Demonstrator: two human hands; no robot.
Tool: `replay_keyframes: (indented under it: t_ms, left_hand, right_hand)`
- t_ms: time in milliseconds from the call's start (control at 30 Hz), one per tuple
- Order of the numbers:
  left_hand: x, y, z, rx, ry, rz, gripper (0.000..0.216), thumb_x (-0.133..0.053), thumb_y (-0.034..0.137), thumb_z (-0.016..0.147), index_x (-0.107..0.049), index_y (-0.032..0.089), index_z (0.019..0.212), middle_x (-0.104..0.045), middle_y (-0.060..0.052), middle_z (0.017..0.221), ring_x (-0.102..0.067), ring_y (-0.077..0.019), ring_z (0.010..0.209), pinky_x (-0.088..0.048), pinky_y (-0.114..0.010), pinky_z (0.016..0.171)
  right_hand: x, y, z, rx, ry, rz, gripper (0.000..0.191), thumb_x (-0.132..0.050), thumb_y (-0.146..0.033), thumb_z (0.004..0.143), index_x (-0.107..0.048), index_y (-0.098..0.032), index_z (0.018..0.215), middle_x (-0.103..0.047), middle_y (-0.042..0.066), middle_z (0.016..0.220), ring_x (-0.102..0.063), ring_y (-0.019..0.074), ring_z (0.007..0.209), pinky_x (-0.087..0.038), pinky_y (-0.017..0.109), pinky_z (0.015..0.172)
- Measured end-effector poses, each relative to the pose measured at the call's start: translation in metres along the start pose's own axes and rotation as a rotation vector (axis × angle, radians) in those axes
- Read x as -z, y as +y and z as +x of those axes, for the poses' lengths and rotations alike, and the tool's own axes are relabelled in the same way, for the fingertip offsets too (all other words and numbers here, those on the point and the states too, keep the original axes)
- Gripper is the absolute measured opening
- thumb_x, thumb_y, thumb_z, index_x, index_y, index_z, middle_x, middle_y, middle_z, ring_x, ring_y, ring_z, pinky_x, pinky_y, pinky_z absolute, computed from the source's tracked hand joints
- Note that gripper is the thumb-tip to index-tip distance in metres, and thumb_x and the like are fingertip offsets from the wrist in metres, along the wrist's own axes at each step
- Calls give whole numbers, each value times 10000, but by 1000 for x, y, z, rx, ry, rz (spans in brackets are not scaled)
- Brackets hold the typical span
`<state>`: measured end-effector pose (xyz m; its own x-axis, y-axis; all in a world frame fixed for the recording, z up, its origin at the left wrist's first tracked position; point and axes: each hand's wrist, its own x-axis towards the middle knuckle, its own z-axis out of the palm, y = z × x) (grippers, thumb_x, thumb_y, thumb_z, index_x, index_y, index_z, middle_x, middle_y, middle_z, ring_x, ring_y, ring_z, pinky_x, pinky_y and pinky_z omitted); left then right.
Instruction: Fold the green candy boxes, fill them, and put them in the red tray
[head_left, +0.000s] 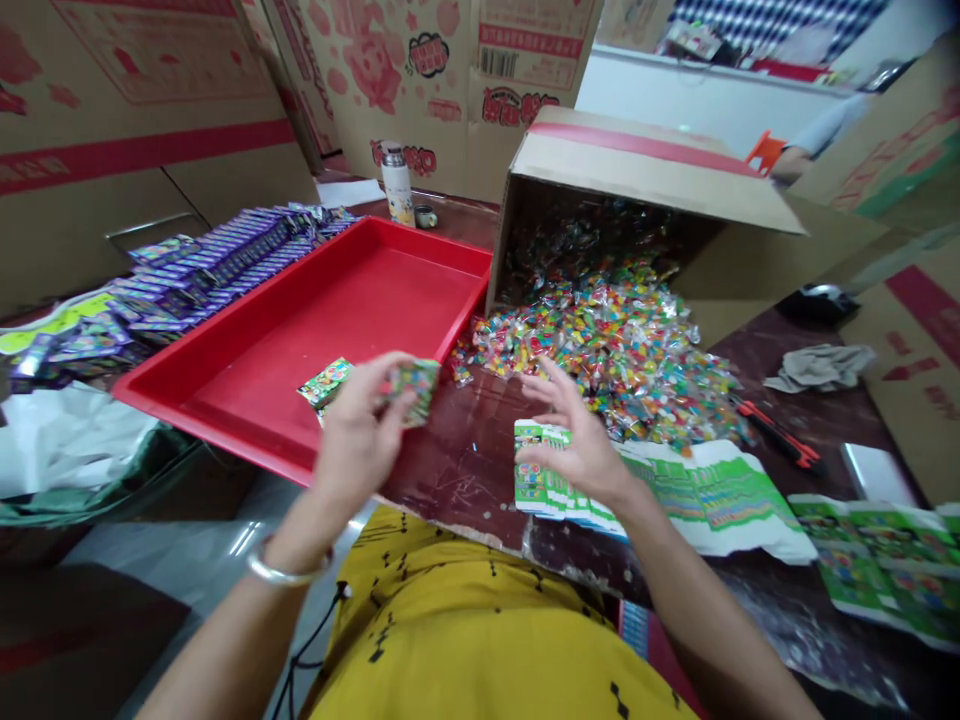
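Observation:
My left hand [358,432] is closed on a small green printed box [415,386], held above the near right corner of the red tray [352,290]. One more small green box [327,382] lies inside the tray. My right hand [574,440] hovers with fingers spread over a stack of flat green packet cards [547,478] on the dark table. Just beyond it spreads a heap of colourful wrapped small items [615,345], spilling from a tipped cardboard box [637,165].
Rows of purple packets [217,260] lie left of the tray. More flat green cards [862,560] fan out to the right. An orange-handled cutter [780,435], a grey cloth [821,367], a bottle [397,185] and tall cartons [112,120] surround the table.

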<state>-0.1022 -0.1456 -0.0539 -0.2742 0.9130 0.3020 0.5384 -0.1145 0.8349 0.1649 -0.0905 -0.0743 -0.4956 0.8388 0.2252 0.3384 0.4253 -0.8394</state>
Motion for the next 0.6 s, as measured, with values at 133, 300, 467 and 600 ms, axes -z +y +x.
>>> replay_keyframes:
  t_ms: [133,300,467,600]
  left_hand:
    - [32,-11,31,-110,113,529,631,-690,274,817,-459,246,1403,-568,-140,1210,-568,-350,1113,-452,-569,969]
    - [-50,-7,-18,-366,-205,316,764,-723,332,804,-342,239,1460,-513,-157,1339,-483,-321,1242,-415,-493,1054]
    - [-124,-20,-63,-268,-459,378,1006,-832,412,659,-288,191,1475,-501,-190,1354,-457,-384,1280,-379,-541,1062]
    - [-125,-30,-63,-235,-439,366,986,-822,363,678,-271,191,1477,-487,-187,1373,-455,-378,1290,-369,-543,1073]
  right_hand:
    - [22,42,8,-94,90,-342,223,-550,-338,939,-699,-226,1062,-678,89,1033,-622,248,982,-501,396,833]
    - [8,72,10,-50,-42,-624,243,-537,-308,949,-759,-229,894,-680,81,979,-581,240,962,-469,391,857]
    - [-2,72,4,53,-94,-648,173,-677,-323,864,-751,-253,1005,-668,79,1116,-544,279,1085,-476,423,906]
    - [2,61,-4,123,28,-506,129,-650,-276,884,-735,-245,977,-674,84,1109,-557,270,1097,-453,432,962]
